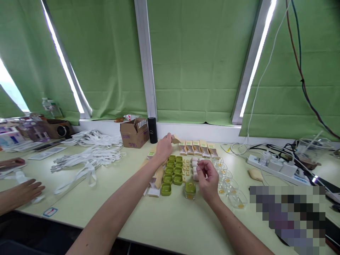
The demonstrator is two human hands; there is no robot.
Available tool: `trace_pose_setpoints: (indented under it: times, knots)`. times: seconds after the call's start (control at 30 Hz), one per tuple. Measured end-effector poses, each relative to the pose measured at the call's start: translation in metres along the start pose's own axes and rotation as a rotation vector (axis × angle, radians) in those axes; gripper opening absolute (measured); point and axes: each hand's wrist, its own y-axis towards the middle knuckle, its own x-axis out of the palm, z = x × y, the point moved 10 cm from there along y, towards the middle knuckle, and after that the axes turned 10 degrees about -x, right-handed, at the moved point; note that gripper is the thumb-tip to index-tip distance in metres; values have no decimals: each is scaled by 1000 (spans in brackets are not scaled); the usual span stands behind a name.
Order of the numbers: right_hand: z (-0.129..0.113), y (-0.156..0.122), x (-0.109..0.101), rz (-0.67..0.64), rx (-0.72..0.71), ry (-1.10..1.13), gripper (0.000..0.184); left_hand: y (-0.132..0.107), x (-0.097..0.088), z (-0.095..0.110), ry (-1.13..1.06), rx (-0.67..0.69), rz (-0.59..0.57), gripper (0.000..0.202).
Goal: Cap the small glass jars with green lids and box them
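My left hand (164, 146) reaches to the back of the table, its fingers closed on a small kraft box (174, 139). Right of that box, several more open kraft boxes (196, 147) with green labels stand in a row. My right hand (208, 177) is curled with thumb and fingers together, above small whitish rolls (195, 176) it partly hides; what it pinches, if anything, is hidden. Green square cups (168, 178) fill two columns between my hands, beside small yellowish pieces (187, 168). A clear container with a green top (190, 190) stands just left of my right hand.
Clear containers (237, 199) with yellow bits line up at right, near a power strip (278, 170) with cables. At left are white straps (85, 157) and another person's hands (28, 190). A cardboard box (134, 133) and black cylinder (152, 130) stand at the back.
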Motion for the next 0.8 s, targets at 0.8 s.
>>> trace_pose_setpoints:
  times: [0.8]
  knots:
    - [15, 5, 15, 34, 252, 404, 51, -163, -85, 31, -539, 440, 233, 41]
